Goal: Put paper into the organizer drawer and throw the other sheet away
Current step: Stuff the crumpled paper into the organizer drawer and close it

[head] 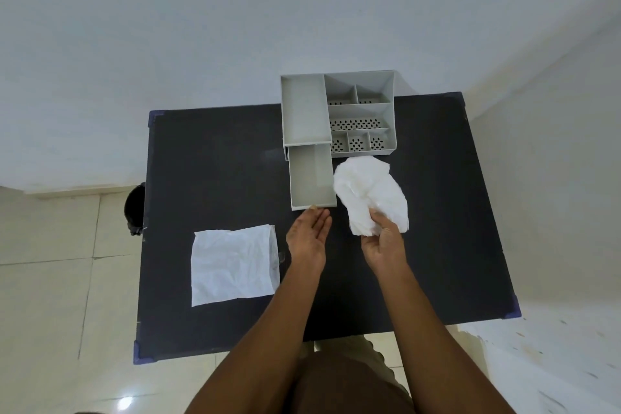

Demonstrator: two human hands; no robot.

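A grey plastic organizer [359, 111] stands at the far edge of the dark table. Its drawer [311, 178] is pulled out toward me, and nothing lies inside it. My right hand [383, 242] is closed on the lower edge of a crumpled white sheet [368, 193], held up just right of the drawer. Fingers apart and palm turned up, my left hand [309, 233] holds nothing; its fingertips touch the drawer's front wall. A second white sheet [233, 265], creased but flat, lies on the table to the left.
The dark table [453, 212] has blue corner guards. A black bin [136, 208] stands on the tiled floor beside the table's left edge. White walls rise behind the table and on the right.
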